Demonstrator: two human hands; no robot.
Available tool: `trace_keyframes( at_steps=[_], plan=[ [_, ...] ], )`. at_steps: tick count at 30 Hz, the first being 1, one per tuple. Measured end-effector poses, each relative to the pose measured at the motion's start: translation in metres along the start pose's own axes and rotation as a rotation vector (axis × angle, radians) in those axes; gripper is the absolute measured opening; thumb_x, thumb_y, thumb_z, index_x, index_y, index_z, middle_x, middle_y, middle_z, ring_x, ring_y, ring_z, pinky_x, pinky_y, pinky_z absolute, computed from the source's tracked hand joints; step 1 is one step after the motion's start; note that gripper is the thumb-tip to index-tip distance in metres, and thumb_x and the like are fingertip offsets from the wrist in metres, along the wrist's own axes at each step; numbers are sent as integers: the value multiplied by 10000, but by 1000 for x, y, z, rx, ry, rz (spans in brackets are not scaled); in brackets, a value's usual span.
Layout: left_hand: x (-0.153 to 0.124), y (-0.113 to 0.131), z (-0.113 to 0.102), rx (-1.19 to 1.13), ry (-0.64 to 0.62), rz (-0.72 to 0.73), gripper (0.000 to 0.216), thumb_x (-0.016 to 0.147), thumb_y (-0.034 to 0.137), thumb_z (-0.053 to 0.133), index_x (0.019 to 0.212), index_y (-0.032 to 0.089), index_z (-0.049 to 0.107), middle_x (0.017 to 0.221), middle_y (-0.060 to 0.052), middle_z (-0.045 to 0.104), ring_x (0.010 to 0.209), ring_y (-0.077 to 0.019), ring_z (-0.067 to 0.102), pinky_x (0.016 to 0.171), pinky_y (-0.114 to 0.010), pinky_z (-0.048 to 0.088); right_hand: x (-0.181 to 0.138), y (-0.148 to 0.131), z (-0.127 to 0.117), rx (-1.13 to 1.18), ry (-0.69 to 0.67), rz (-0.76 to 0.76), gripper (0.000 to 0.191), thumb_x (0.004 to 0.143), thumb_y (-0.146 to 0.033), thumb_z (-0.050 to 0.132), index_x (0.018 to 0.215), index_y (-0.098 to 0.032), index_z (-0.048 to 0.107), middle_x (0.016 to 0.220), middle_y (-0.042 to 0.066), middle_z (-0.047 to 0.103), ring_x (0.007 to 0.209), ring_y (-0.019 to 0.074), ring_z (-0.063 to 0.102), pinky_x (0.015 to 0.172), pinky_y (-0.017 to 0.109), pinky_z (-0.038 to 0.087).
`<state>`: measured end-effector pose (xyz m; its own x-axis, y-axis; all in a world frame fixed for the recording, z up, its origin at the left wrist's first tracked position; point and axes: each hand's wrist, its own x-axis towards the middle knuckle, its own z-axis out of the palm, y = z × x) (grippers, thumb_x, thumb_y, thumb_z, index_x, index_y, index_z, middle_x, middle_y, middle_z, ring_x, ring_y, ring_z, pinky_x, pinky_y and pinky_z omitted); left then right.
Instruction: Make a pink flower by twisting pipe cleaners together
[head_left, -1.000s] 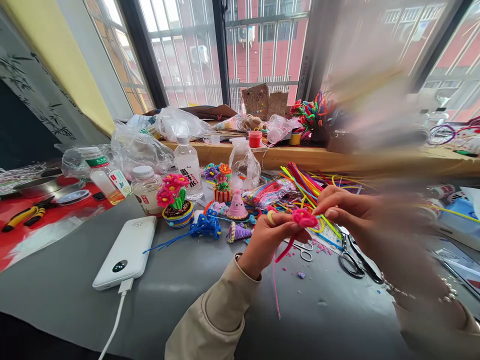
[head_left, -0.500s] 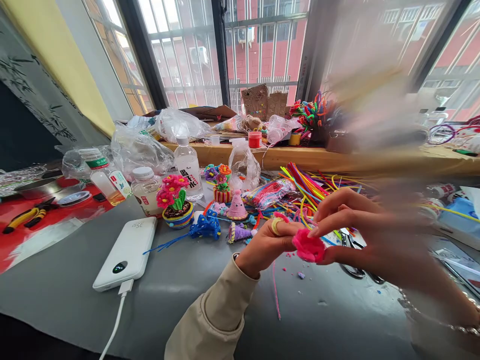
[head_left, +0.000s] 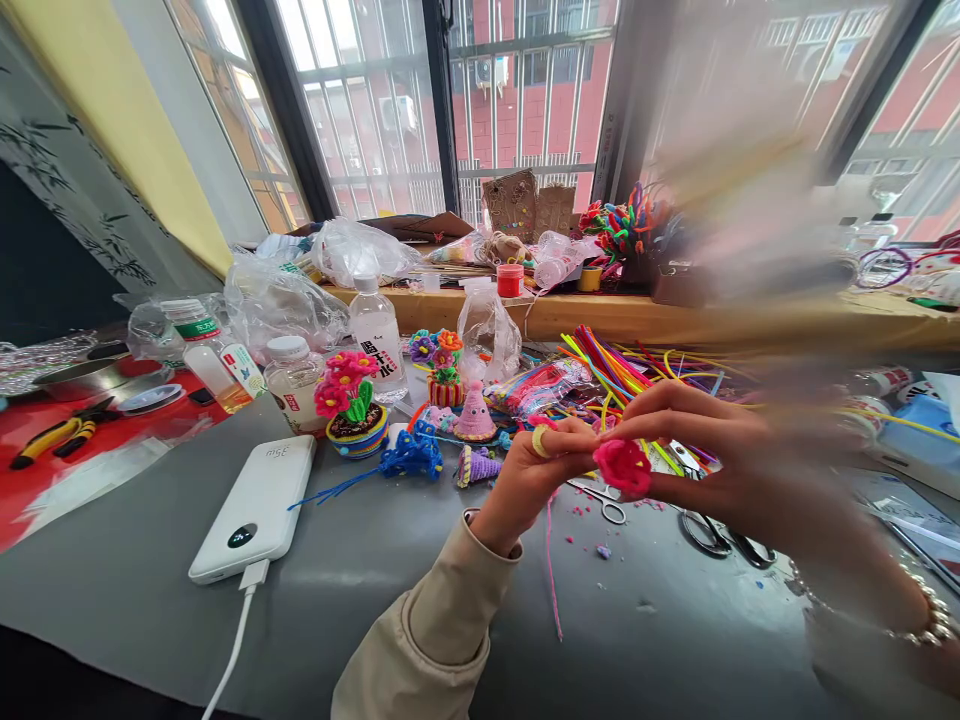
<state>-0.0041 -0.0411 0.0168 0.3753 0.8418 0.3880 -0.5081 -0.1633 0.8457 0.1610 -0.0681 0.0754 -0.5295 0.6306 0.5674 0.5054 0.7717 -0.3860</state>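
A bright pink pipe-cleaner flower (head_left: 624, 469) is held up between both hands over the grey table. My left hand (head_left: 534, 478), with a yellow ring on one finger, is closed on it from the left. From the right, the fingertips and thumb of my right hand (head_left: 701, 440) pinch the flower's petals; a blurred patch covers part of that hand and forearm. A thin pink strand (head_left: 553, 570) lies on the table below my left hand. Small scissors (head_left: 611, 508) and black-handled scissors (head_left: 705, 532) rest behind and below the hands.
A white power bank (head_left: 255, 510) with its cable lies left. Behind it stand a potted pink flower (head_left: 351, 385), bottles (head_left: 377, 335), a blue fuzzy piece (head_left: 411, 455) and a pink cone figure (head_left: 475, 412). Loose pipe cleaners (head_left: 600, 365) spread at the back; pliers (head_left: 64, 435) are far left.
The pink flower has shifted slightly right and up and turned, its yellow centre now showing. My left hand has moved a little; the small scissors have come into view beneath.
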Motion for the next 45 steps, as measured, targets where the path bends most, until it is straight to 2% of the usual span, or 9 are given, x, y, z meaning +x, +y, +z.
trace_keyframes(
  at_steps=[9, 13, 17, 24, 26, 31, 33, 39, 45],
  plan=[
    [0, -6, -3, -8, -1, -65, 168, 594, 331, 669, 643, 171, 682, 667, -27, 589, 677, -126, 502, 676, -273, 396, 5, 14, 19, 269, 43, -16, 194, 665, -263, 648, 858, -262, 637, 792, 16, 495, 738, 136, 505, 648, 274, 448],
    [0, -6, -3, -36, -22, -59, 148, 604, 313, 665, 609, 165, 670, 649, -22, 575, 661, -112, 486, 660, -256, 387, 5, 15, 24, 304, 68, -13, 156, 688, -232, 627, 837, -268, 655, 778, 14, 480, 716, 128, 488, 610, 270, 431],
    [0, -3, -1, -8, -4, -63, 216, 582, 362, 670, 541, 152, 642, 621, -25, 562, 671, -125, 486, 683, -270, 387, 4, 15, 27, 328, 109, -9, 134, 696, -253, 615, 821, -273, 661, 749, 13, 473, 694, 130, 480, 588, 278, 424],
    [1, -4, -2, 54, 34, -67, 230, 595, 362, 659, 551, 140, 618, 587, -17, 546, 604, -104, 463, 598, -230, 370, 5, 10, 27, 332, 135, 56, 53, 675, -267, 633, 713, -231, 626, 747, 17, 472, 714, 139, 479, 640, 281, 435],
    [1, -5, -3, 47, 28, -72, 235, 591, 368, 660, 562, 138, 618, 583, -14, 545, 592, -100, 458, 589, -228, 368, 6, 10, 27, 369, 106, 58, 83, 670, -266, 639, 745, -232, 624, 769, 17, 468, 743, 140, 475, 668, 281, 434],
    [0, -6, -4, 25, -54, -121, 282, 616, 404, 630, 533, 136, 600, 573, -7, 551, 562, -85, 470, 586, -224, 377, 6, 16, 22, 542, -70, 50, 235, 639, -358, 654, 840, -238, 640, 822, 15, 453, 795, 140, 466, 726, 285, 423],
    [-1, -7, -4, 33, -90, -140, 300, 633, 408, 613, 515, 135, 580, 543, -4, 543, 536, -84, 474, 571, -224, 381, 5, 19, 21, 587, -91, 56, 246, 652, -359, 643, 868, -242, 633, 835, 15, 455, 807, 141, 467, 734, 289, 418],
    [-1, -6, -3, 46, -145, -110, 278, 721, 356, 543, 563, 128, 559, 522, -7, 536, 509, -77, 482, 547, -211, 373, 5, 22, 23, 563, 12, 91, 114, 700, -293, 614, 793, -228, 608, 822, 13, 480, 790, 139, 476, 702, 290, 409],
    [2, -6, -3, -22, -139, -134, 248, 774, 326, 478, 645, 123, 538, 482, 15, 504, 451, -62, 456, 494, -199, 349, 5, 28, 20, 361, 198, 160, 267, 663, -293, 649, 917, -254, 577, 858, 20, 515, 719, 133, 481, 599, 269, 419]
  ],
)
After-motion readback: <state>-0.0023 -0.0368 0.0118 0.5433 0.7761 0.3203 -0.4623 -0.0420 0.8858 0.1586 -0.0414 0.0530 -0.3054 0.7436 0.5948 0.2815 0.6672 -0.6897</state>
